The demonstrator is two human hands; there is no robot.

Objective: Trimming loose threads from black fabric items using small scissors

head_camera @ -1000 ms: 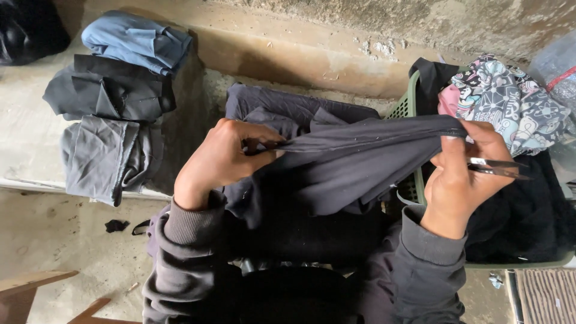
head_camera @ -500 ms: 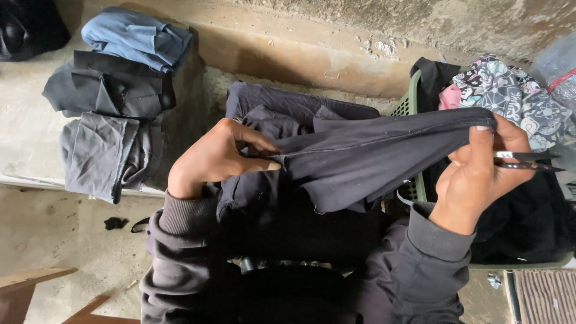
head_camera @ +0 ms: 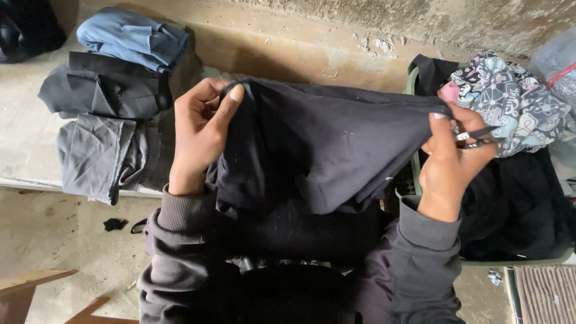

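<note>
A dark grey garment (head_camera: 324, 150) is stretched out in front of me between both hands. My left hand (head_camera: 201, 132) pinches its upper left edge, thumb on top. My right hand (head_camera: 450, 159) grips the upper right corner and also holds small metal thread snips (head_camera: 477, 137), whose tips point right. The cloth hangs down over my lap and covers what lies under it.
On the concrete ledge (head_camera: 24, 150) at left lie folded clothes: a blue one (head_camera: 135, 37), a black one (head_camera: 108, 90) and a grey one (head_camera: 102, 157). A green basket (head_camera: 413, 84) at right holds a patterned garment (head_camera: 510, 102) and dark clothes (head_camera: 516, 204). A wooden piece (head_camera: 36, 288) is at bottom left.
Both hands have lifted and spread the dark garment, which was bunched into a narrow fold before; it now hangs open and flat. The left hand rose and turned palm-in.
</note>
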